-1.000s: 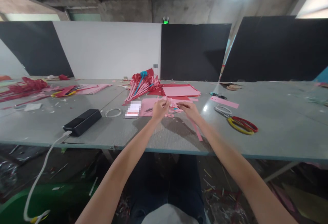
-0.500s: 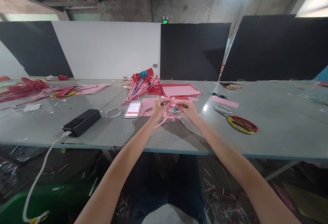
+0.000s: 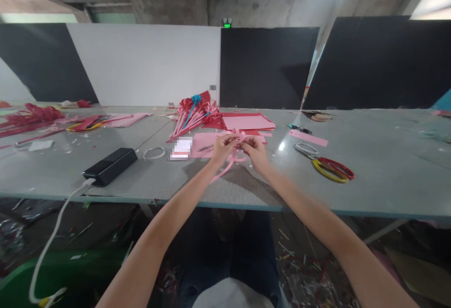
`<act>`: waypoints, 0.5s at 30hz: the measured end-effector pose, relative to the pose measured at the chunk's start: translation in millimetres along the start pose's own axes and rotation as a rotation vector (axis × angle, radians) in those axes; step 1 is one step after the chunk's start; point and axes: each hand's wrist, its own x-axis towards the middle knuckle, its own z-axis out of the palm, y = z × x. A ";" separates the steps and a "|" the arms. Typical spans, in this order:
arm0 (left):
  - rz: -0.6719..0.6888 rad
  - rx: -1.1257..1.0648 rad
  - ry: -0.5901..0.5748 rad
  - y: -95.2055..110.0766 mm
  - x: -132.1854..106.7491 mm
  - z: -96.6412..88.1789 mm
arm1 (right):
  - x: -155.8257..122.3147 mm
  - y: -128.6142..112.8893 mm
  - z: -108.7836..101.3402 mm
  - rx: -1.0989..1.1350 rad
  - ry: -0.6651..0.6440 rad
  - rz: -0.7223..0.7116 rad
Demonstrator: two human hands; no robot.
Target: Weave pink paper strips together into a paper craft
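My left hand (image 3: 221, 148) and my right hand (image 3: 255, 152) are close together above the grey table (image 3: 369, 167), both pinched on a pink paper strip piece (image 3: 235, 150) with loops at the top. A tail of the strip hangs down to the left below my hands. Pink paper sheets (image 3: 206, 144) lie on the table just behind my hands.
Scissors with red and yellow handles (image 3: 329, 168) lie to the right. A black power bank (image 3: 110, 166) with a white cable (image 3: 52, 247) sits at the left. A bundle of pink and red paper flowers (image 3: 192, 115) and red sheets (image 3: 246, 122) lie behind. The table's front edge runs below my forearms.
My hands lifted the pink strip piece off the table and came closer together. The long tail that lay to the right now hangs to the left under my hands.
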 end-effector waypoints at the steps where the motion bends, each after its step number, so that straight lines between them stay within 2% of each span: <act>1: 0.002 -0.003 0.001 1.2 -0.5 0.8 | 0.5 0.8 0.3 0.003 -0.001 -0.024; 10: -0.035 0.050 0.030 4.3 -0.7 2.8 | -1.4 8.5 0.7 -0.040 0.049 -0.155; 15: -0.026 0.052 0.028 1.8 -0.2 3.5 | -0.2 12.1 0.0 -0.080 0.055 -0.153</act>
